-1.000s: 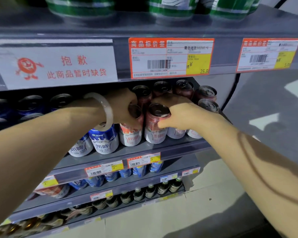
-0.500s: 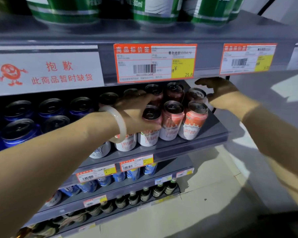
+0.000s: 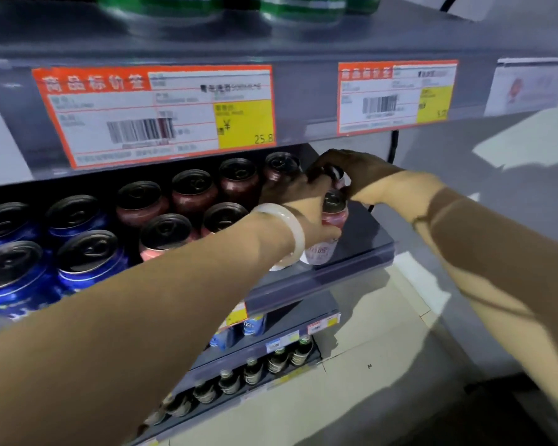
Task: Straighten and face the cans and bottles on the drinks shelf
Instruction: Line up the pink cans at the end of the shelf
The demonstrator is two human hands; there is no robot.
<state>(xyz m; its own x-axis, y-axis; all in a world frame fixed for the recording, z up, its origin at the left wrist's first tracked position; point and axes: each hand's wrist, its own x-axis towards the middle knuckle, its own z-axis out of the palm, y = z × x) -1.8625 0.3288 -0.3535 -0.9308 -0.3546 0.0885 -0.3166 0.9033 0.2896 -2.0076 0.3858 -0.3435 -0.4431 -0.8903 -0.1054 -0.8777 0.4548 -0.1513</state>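
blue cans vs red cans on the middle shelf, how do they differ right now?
Colour: the blue cans have dark blue bodies; the red cans are dark red, turning pink and white lower down.
Place: blue cans stand left, red cans right, toward the shelf end.
Handling: both hands, left hand and right hand, are on red cans; no hand touches a blue can.
Shared: upright, dark lids.

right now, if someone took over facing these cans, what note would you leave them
Left hand: wrapped on the front red can at the shelf's right end.
Right hand: gripping the red can behind it.
Red cans sit in rows mid-shelf, blue cans to their left.
Done: most cans stand upright in rows.
Left: settle these two end cans; label facing can't be judged from here.
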